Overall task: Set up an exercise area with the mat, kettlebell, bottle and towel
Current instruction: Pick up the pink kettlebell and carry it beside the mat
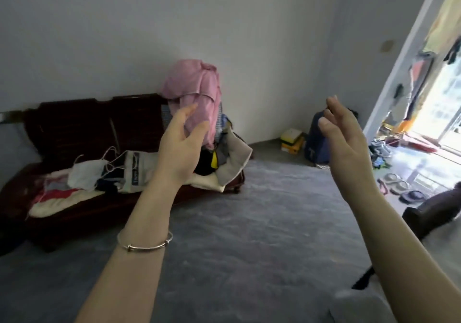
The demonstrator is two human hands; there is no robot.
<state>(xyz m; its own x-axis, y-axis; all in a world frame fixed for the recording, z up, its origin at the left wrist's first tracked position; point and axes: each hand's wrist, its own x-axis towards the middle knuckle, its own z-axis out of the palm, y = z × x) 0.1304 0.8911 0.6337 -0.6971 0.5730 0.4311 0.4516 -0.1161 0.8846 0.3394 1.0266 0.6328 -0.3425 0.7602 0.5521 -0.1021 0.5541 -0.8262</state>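
Note:
Both my arms are raised in front of me over a grey floor. My left hand is open, palm turned inward, fingers apart, holding nothing; a silver bangle sits on its wrist. My right hand is open too, palm facing left, empty. I see no mat, kettlebell or bottle in this view. A pink cloth drapes over a pile at the sofa's right end, behind my left hand; I cannot tell if it is the towel.
A dark red sofa heaped with clothes and bags stands along the left wall. A blue backpack and yellow boxes sit in the far corner. Shoes and slippers lie by the bright doorway at right. A dark chair stands at the right.

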